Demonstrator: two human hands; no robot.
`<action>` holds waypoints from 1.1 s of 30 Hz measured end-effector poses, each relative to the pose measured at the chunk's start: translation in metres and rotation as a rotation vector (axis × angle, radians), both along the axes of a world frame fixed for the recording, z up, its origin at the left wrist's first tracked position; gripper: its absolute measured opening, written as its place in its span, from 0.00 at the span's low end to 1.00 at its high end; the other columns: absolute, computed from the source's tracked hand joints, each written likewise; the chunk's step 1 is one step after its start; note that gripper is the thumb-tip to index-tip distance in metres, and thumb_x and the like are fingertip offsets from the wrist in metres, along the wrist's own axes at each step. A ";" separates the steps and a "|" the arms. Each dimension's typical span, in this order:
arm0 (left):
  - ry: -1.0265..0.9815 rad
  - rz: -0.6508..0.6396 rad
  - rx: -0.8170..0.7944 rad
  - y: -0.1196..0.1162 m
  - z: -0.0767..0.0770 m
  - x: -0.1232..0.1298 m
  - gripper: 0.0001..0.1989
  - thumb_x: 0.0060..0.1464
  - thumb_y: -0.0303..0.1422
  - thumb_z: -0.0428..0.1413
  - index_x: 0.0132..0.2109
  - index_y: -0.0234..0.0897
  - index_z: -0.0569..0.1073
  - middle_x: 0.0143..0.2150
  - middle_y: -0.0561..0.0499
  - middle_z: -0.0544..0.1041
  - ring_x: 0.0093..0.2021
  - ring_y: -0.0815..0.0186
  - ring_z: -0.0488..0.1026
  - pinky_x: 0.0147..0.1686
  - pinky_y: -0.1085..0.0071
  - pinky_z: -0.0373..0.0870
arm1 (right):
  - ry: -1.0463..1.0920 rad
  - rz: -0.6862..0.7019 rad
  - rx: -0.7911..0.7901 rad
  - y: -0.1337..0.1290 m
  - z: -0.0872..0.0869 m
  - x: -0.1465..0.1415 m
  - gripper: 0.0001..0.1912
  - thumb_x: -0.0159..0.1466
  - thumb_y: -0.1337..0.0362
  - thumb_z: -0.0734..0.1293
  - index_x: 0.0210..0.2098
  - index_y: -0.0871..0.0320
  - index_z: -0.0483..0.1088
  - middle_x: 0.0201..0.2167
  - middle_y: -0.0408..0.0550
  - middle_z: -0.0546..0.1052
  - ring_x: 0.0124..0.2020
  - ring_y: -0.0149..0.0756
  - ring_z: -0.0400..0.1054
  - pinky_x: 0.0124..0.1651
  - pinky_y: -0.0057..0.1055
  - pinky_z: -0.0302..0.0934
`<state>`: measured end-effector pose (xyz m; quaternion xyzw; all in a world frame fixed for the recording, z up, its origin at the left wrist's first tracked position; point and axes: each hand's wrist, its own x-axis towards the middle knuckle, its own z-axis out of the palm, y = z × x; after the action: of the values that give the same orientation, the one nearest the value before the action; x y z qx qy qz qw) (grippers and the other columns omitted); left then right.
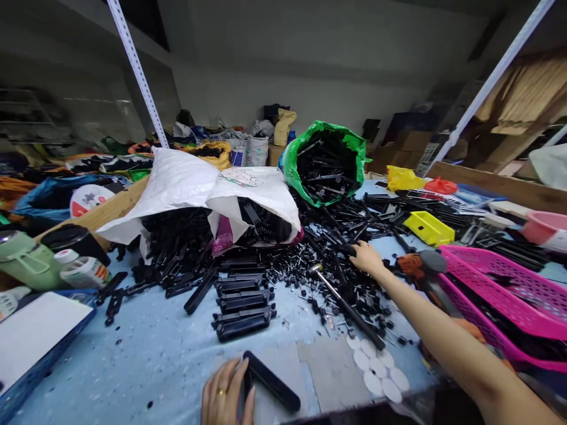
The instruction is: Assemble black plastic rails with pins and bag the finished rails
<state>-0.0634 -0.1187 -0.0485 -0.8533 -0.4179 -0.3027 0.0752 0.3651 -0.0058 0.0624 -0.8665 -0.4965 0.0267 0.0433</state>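
At the front edge of the table my left hand, with a ring on one finger, is closed around the side of a long black plastic part. The part lies slanted on a grey mat. My right hand is stretched out to the heap of black parts, its fingers curled down at the heap's edge; what they grip is hard to make out. A hammer with a dark handle lies between the hands. Several similar black parts are stacked in a row beyond my left hand.
White sacks and a green bag spill black parts. Pink baskets, a power drill and a yellow tray stand at right. White discs lie in front. A green flask stands at left.
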 end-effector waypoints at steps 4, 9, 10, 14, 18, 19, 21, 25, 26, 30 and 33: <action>0.294 -0.362 -0.133 0.010 0.042 0.023 0.26 0.51 0.30 0.50 0.58 0.43 0.58 0.55 0.46 0.66 0.55 0.54 0.61 0.53 0.51 0.56 | 0.022 0.150 0.068 -0.051 0.004 -0.057 0.15 0.62 0.63 0.55 0.44 0.60 0.65 0.38 0.54 0.73 0.42 0.41 0.66 0.46 0.37 0.57; 0.579 -0.338 -0.452 0.017 0.072 0.051 0.20 0.53 0.23 0.46 0.52 0.41 0.66 0.41 0.46 0.75 0.42 0.60 0.71 0.46 0.57 0.63 | -0.006 0.957 0.066 -0.111 -0.014 -0.122 0.10 0.58 0.69 0.60 0.36 0.54 0.70 0.50 0.47 0.69 0.57 0.42 0.53 0.59 0.51 0.36; 0.596 -0.274 -0.466 0.017 0.075 0.051 0.20 0.54 0.22 0.45 0.52 0.39 0.66 0.40 0.45 0.75 0.41 0.59 0.71 0.43 0.59 0.65 | -0.054 1.065 0.044 -0.120 -0.021 -0.130 0.12 0.57 0.71 0.60 0.37 0.53 0.71 0.54 0.46 0.65 0.59 0.43 0.49 0.59 0.52 0.32; 0.576 -0.068 -0.480 0.015 0.080 0.040 0.19 0.54 0.22 0.43 0.52 0.36 0.67 0.39 0.43 0.75 0.40 0.58 0.71 0.38 0.63 0.66 | -0.197 1.036 0.104 -0.142 -0.044 -0.145 0.24 0.59 0.75 0.55 0.53 0.52 0.61 0.59 0.50 0.59 0.59 0.41 0.50 0.59 0.49 0.41; 0.537 -0.029 -0.426 0.009 0.075 0.036 0.19 0.54 0.20 0.42 0.50 0.35 0.68 0.38 0.43 0.75 0.40 0.58 0.72 0.37 0.64 0.66 | -0.150 0.399 0.114 -0.160 -0.054 -0.168 0.15 0.64 0.65 0.53 0.47 0.60 0.64 0.38 0.56 0.74 0.38 0.42 0.70 0.37 0.37 0.63; 0.529 -0.027 -0.416 0.008 0.074 0.039 0.20 0.53 0.20 0.42 0.50 0.34 0.68 0.38 0.43 0.75 0.39 0.58 0.72 0.37 0.64 0.66 | -0.127 0.298 0.068 -0.164 -0.055 -0.176 0.15 0.65 0.60 0.53 0.43 0.60 0.65 0.32 0.55 0.75 0.32 0.43 0.71 0.31 0.35 0.63; 0.520 -0.017 -0.415 0.006 0.071 0.045 0.20 0.53 0.19 0.42 0.50 0.33 0.67 0.37 0.42 0.75 0.38 0.57 0.72 0.36 0.64 0.66 | -0.107 0.234 -0.016 -0.173 -0.056 -0.190 0.15 0.63 0.54 0.56 0.36 0.59 0.65 0.27 0.54 0.74 0.28 0.45 0.71 0.25 0.34 0.61; 0.486 -0.067 -0.453 0.007 0.067 0.055 0.16 0.54 0.24 0.46 0.50 0.32 0.67 0.38 0.41 0.74 0.40 0.55 0.70 0.38 0.62 0.66 | -0.074 0.254 -0.056 -0.181 -0.050 -0.194 0.07 0.61 0.60 0.58 0.34 0.57 0.62 0.30 0.55 0.73 0.34 0.46 0.70 0.26 0.32 0.58; 0.455 -0.108 -0.466 0.008 0.067 0.056 0.15 0.54 0.26 0.48 0.50 0.32 0.67 0.39 0.42 0.73 0.41 0.55 0.70 0.39 0.62 0.65 | -0.045 0.267 -0.072 -0.181 -0.047 -0.190 0.05 0.62 0.62 0.58 0.35 0.57 0.61 0.29 0.53 0.73 0.33 0.45 0.71 0.27 0.31 0.57; 0.340 -0.245 -0.539 0.011 0.065 0.054 0.11 0.56 0.28 0.48 0.46 0.34 0.68 0.41 0.45 0.72 0.43 0.59 0.68 0.41 0.65 0.65 | 0.057 0.483 -0.136 -0.180 -0.030 -0.172 0.09 0.62 0.61 0.61 0.39 0.58 0.58 0.28 0.48 0.74 0.30 0.42 0.70 0.27 0.29 0.54; 0.299 -0.290 -0.575 0.014 0.064 0.052 0.11 0.56 0.28 0.47 0.46 0.34 0.68 0.42 0.45 0.71 0.44 0.59 0.67 0.43 0.64 0.64 | 0.084 0.742 -0.148 -0.183 -0.022 -0.169 0.14 0.60 0.54 0.63 0.36 0.58 0.59 0.29 0.48 0.73 0.31 0.40 0.69 0.28 0.28 0.52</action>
<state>-0.0110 -0.1052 0.0156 -0.9248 -0.3450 -0.0519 -0.1516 0.1961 -0.1886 0.0402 -0.6269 -0.7710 0.1117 -0.0118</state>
